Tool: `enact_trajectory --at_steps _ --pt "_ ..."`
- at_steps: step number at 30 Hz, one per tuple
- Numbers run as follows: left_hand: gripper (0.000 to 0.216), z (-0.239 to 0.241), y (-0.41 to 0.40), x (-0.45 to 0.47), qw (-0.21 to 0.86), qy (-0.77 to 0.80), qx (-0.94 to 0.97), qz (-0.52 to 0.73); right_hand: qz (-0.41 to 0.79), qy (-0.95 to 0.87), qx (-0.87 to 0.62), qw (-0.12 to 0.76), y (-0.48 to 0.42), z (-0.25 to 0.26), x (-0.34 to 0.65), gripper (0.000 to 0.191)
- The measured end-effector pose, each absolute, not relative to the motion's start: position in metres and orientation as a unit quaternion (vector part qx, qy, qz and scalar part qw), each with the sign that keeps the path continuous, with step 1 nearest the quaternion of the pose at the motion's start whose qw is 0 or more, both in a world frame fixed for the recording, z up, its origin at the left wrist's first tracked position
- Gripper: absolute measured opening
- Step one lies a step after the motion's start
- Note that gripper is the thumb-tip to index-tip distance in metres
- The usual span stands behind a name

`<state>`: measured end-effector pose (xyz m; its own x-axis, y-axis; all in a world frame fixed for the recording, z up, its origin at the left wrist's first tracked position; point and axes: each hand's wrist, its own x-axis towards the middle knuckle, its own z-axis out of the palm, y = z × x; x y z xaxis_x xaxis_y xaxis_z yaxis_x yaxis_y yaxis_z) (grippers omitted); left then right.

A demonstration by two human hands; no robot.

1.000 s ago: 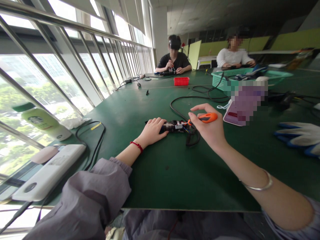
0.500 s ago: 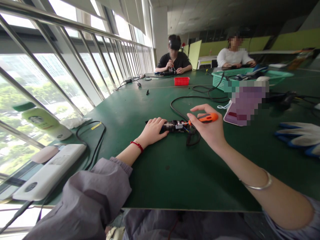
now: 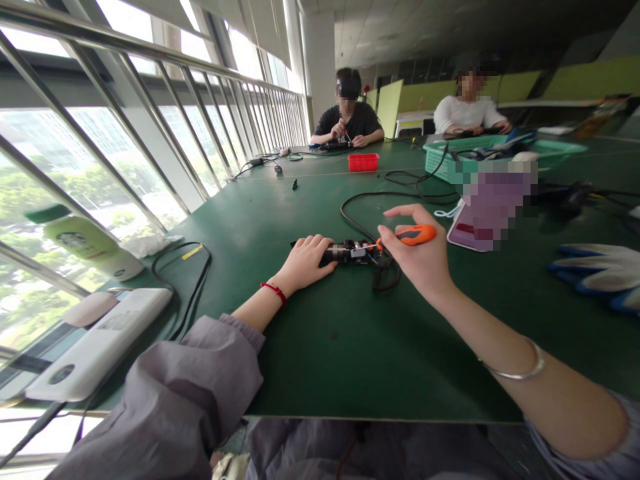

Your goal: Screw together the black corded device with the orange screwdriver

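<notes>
My left hand [image 3: 309,261] is wrapped over the dark body of an opened corded power tool [image 3: 354,253], pressing it to the green table [image 3: 320,360]. Its inner parts and a few thin wires show to the right of my fingers. In my right hand [image 3: 423,257] lies a screwdriver [image 3: 416,235] with an orange and grey handle. Its shaft points left, and the tip reaches the exposed parts of the tool. My right index finger is raised off the handle. A black cord [image 3: 387,288] loops at the tool's right end.
On the right are a purple phone [image 3: 493,210], work gloves [image 3: 600,277] and a green basket [image 3: 440,162] of parts. A red tray [image 3: 363,162] stands farther back. A bottle [image 3: 87,241] and white power bank [image 3: 103,343] sit left. Two people sit across the table.
My right hand has shifted very slightly, its index finger and thumb a little to the right. My left hand and the power tool stay in place.
</notes>
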<state>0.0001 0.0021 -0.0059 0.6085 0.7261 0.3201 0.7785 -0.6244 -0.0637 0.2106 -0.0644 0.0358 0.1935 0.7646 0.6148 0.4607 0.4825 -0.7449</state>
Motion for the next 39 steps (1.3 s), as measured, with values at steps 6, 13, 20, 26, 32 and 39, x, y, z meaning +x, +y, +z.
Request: enact_trajectory --at_steps 6,13,20,26,32,39 --pt "0.039 -0.0056 0.0020 0.0000 0.099 -0.424 -0.891 -0.129 0.096 -0.642 -0.423 0.632 -0.0576 0.0307 0.2130 0.053" --pt "0.039 -0.0052 0.0018 0.0004 0.100 -0.424 -0.891 -0.128 0.080 -0.627 -0.492 0.598 -0.0628 0.0350 0.2128 0.034" --pt "0.039 -0.0054 0.0015 -0.0002 0.099 -0.422 -0.892 -0.129 0.098 -0.651 -0.440 0.611 -0.0600 0.0325 0.2120 0.048" --pt "0.039 -0.0058 0.0014 -0.0002 0.102 -0.422 -0.891 -0.129 0.064 -0.613 -0.470 0.631 -0.0577 0.0315 0.2145 0.057" --pt "0.039 -0.0062 0.0019 0.0006 0.103 -0.424 -0.890 -0.129 0.115 -0.607 -0.489 0.616 -0.0609 0.0339 0.2126 0.021" --pt "0.039 -0.0049 0.0012 0.0012 0.099 -0.426 -0.890 -0.127 0.065 -0.647 -0.419 0.634 -0.0555 0.0302 0.2150 0.054"
